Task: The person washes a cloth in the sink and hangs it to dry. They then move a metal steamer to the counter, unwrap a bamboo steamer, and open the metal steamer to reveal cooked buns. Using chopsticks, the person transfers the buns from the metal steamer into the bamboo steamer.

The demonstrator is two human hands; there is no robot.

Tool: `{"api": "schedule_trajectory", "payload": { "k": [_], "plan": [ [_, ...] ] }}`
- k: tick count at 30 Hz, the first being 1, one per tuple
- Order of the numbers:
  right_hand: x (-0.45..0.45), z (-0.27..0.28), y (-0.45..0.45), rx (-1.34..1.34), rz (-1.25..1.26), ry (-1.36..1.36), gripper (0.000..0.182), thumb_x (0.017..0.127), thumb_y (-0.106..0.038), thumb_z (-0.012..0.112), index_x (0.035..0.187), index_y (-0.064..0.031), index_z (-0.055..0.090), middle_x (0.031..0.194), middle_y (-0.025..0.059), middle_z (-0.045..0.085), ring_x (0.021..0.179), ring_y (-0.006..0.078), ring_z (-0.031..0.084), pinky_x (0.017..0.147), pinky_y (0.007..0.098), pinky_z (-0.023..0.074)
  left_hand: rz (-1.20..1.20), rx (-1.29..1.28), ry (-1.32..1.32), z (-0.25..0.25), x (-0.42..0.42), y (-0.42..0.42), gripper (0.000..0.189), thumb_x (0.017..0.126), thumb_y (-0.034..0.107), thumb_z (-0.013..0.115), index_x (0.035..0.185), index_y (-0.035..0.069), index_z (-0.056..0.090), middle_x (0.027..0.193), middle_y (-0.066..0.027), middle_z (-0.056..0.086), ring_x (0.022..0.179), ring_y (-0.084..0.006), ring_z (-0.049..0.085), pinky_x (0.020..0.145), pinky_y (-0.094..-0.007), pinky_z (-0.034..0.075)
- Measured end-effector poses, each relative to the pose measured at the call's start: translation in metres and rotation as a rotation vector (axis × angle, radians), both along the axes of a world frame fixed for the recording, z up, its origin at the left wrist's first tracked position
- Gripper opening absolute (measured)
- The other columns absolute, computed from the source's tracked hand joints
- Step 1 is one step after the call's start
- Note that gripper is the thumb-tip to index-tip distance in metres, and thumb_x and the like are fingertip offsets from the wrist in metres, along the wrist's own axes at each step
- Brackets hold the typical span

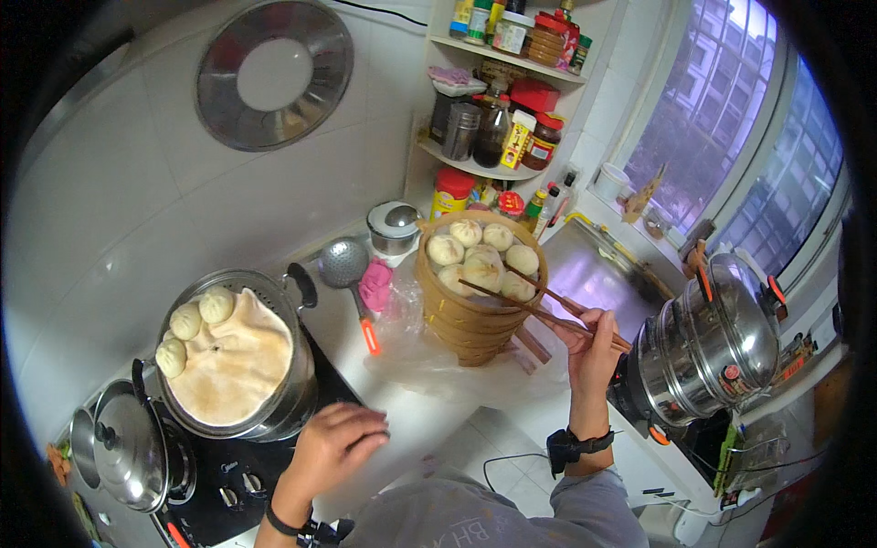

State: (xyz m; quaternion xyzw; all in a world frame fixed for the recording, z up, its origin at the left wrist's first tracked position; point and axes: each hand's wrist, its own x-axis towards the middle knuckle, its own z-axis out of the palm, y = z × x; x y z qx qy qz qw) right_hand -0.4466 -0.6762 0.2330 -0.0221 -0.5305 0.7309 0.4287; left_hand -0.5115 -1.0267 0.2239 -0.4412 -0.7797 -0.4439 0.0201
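My right hand [593, 346] holds a pair of wooden chopsticks [548, 315] over a round bamboo steamer [473, 329]. Their tips lie on either side of a white steamed bun [484, 270] that sits on top of the others; whether they pinch it I cannot tell. Several more buns ring it inside the steamer. My left hand [342, 435] hovers empty beside the large steel steamer pot [281, 418], its fingers loosely bent and the thumb apart. In that pot a pale steamer cloth [236, 363] bears several buns [216, 305] along its upper left edge.
A skimmer [346, 267] and a pink cloth [376, 284] lie between the pot and the bamboo steamer. At left, a lidded pan [130, 445] sits on the black cooktop [212, 510]. A stacked steel steamer [699, 349] stands at right. Jars fill the corner shelf [507, 58].
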Motion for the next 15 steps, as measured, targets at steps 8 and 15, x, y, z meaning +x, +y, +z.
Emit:
{"api": "schedule_trajectory", "payload": {
  "k": [8, 15],
  "plan": [
    [-0.019, -0.025, 0.065, -0.250, 0.182, -0.173, 0.036, 0.096, -0.033, 0.039, 0.078, -0.0037, 0.051, 0.086, 0.0174, 0.062, 0.077, 0.0283, 0.065, 0.067, 0.0365, 0.0576, 0.224, 0.097, 0.272, 0.008, -0.072, 0.127, 0.029, 0.070, 0.008, 0.068, 0.098, 0.004, 0.061, 0.100, -0.0132, 0.062, 0.092, -0.0318, 0.056, 0.081, -0.0384, 0.045],
    [-0.034, -0.034, 0.111, -0.141, 0.240, -0.260, 0.035, 0.096, -0.029, 0.039, 0.081, -0.0009, 0.053, 0.093, 0.0245, 0.061, 0.073, 0.0309, 0.066, 0.061, 0.0326, 0.0582, 0.192, -0.042, 0.294, 0.001, -0.117, 0.198, 0.037, 0.065, 0.010, 0.071, 0.101, 0.006, 0.061, 0.102, -0.0113, 0.062, 0.094, -0.0302, 0.055, 0.085, -0.0369, 0.043]
  ]
}}
